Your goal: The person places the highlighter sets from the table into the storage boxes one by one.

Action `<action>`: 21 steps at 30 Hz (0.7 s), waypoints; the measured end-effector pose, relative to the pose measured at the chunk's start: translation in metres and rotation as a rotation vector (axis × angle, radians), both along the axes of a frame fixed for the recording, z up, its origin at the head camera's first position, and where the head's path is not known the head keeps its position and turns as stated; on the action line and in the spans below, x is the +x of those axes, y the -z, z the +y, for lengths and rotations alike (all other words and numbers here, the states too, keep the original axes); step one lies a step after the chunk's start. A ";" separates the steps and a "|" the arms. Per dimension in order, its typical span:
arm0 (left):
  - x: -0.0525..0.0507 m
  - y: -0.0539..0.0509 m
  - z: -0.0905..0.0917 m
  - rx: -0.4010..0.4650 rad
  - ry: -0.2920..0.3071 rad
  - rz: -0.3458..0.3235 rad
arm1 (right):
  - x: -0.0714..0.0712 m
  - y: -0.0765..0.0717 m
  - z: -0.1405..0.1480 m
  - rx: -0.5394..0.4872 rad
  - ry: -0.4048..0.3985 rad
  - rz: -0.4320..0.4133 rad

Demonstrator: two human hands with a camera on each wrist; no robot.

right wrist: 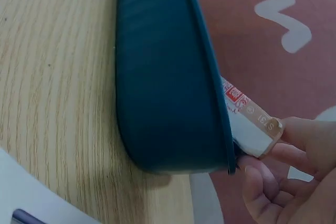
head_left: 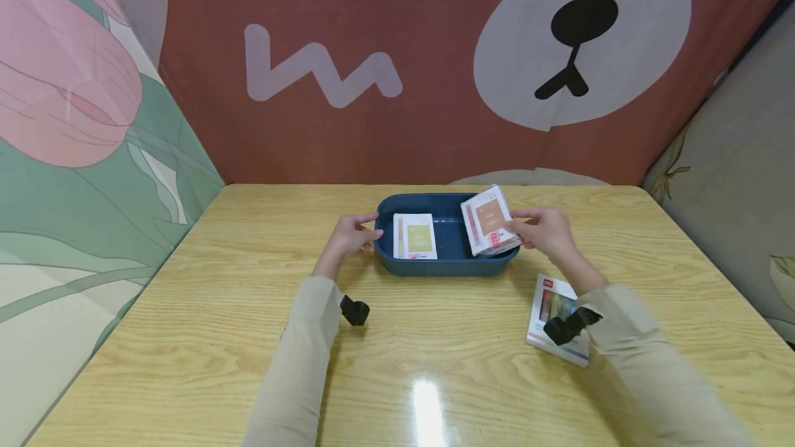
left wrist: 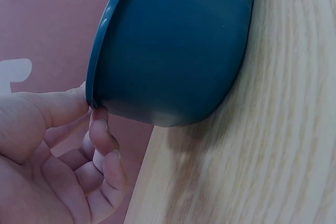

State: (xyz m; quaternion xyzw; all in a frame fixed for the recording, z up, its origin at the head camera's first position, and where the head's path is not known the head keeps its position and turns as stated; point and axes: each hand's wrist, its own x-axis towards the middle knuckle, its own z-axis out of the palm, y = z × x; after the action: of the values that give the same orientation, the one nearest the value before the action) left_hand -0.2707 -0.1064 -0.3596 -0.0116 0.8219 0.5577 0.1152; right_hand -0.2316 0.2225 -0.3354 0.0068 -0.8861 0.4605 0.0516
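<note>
A dark blue oblong plastic bin (head_left: 435,267) stands on the wooden table. My left hand (head_left: 349,234) pinches its left rim between thumb and finger, as the left wrist view shows closely. Inside, on the left, lies a small white pack with a yellow-green square (head_left: 419,239). At the bin's right end, my right hand (head_left: 549,232) grips the edge of a small white box with an orange square (head_left: 487,219). That box is tilted, partly above the rim. In the right wrist view, the box's printed end (right wrist: 254,121) shows between thumb and fingers.
A white pack with a coloured picture (head_left: 540,323) lies on the table (head_left: 199,309) under the right forearm, partly covered by the black wrist camera (head_left: 568,328). Behind the table hangs a red-brown printed cloth (head_left: 348,136).
</note>
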 end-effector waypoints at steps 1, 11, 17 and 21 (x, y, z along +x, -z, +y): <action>0.000 0.000 0.000 0.004 0.000 -0.001 | 0.000 0.000 -0.002 0.032 -0.002 0.018; 0.001 0.000 0.000 -0.002 0.007 -0.003 | -0.001 0.006 -0.017 0.346 -0.028 0.235; 0.001 0.000 0.000 -0.016 0.010 0.005 | -0.001 0.009 -0.021 0.417 -0.040 0.240; 0.000 0.001 0.000 -0.015 0.009 0.003 | -0.002 0.010 -0.024 0.465 -0.039 0.236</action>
State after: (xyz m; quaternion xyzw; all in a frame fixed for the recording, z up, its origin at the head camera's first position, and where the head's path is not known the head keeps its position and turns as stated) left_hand -0.2709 -0.1068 -0.3606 -0.0081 0.8263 0.5510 0.1164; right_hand -0.2335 0.1983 -0.3450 0.0890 -0.9558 0.2412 0.1428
